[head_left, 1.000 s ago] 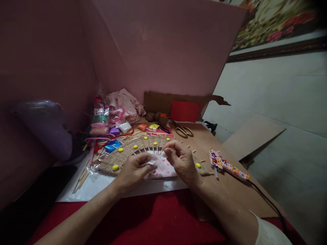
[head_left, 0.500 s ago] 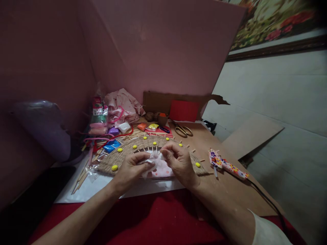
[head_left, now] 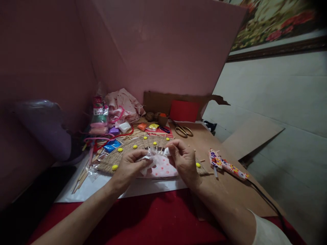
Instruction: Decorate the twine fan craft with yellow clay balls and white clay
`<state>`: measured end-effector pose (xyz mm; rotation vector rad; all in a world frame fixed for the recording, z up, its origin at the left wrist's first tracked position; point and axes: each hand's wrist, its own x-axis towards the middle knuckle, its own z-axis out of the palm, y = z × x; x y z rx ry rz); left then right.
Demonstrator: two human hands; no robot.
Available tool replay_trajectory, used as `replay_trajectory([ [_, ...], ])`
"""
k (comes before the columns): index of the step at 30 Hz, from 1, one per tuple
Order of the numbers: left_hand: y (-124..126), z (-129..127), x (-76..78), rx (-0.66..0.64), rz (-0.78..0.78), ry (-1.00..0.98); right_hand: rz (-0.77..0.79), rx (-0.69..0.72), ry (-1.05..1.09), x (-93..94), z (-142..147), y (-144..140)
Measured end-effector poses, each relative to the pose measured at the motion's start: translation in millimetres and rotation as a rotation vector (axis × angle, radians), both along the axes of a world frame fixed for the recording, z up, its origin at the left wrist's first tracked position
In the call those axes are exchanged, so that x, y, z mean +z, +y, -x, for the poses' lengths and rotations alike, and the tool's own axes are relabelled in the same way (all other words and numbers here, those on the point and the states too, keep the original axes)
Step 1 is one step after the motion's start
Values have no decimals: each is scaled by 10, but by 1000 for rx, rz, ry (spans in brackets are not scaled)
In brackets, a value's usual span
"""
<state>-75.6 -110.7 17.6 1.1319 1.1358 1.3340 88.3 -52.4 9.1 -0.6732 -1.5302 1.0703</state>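
My left hand (head_left: 131,170) pinches a clear plastic packet (head_left: 152,156) between thumb and fingers. In the closed fingertips of my right hand (head_left: 184,161) is a small lump of white clay (head_left: 167,151), apart from the packet. Beneath both hands lies a fan-shaped piece woven from twine (head_left: 127,157), with sticks poking out of its curved edge and yellow dots (head_left: 120,149) on it. Pink spotted fabric (head_left: 165,167) fills its inner arch, partly covered by my hands.
To the right lie a flower-patterned glue gun (head_left: 226,165) with a cord and gold-handled scissors (head_left: 183,131) on cardboard. Behind the woven piece are coloured clay packets (head_left: 124,127), crumpled pink fabric (head_left: 125,105) and a red card (head_left: 184,110). Sticks (head_left: 82,177) lie at the left.
My right hand has drawn a little to the right, away from the packet. A white lump now shows in its fingertips, and more of the spotted fabric is visible between my hands.
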Motion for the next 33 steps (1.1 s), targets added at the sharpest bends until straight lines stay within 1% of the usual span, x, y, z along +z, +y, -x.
replay_trajectory([
  [2,1,-2,4,9,-24,22,-52,37,-87,8,5,-11],
  [3,3,-2,2,12,-32,28,-57,36,-96,15,6,-11],
  [4,5,-2,-3,12,-32,25,-40,24,-68,23,6,-7],
  [7,10,0,-22,-9,15,-16,56,-3,121,37,3,24],
  [8,11,0,-26,-21,35,-28,76,11,165,38,4,33],
  [10,11,1,-28,-35,62,-44,101,56,183,36,9,42],
  [15,10,2,-10,-27,72,-34,201,121,113,49,24,48],
  [20,14,1,-3,-12,75,1,193,112,62,45,5,89],
  [23,11,-2,9,16,83,41,228,126,20,38,-16,102],
  [28,-8,-17,42,73,59,61,173,148,-132,72,-8,70],
  [31,-15,-24,42,54,23,41,201,183,-217,80,18,42],
  [33,-14,-23,33,30,4,45,161,200,-232,75,28,33],
])
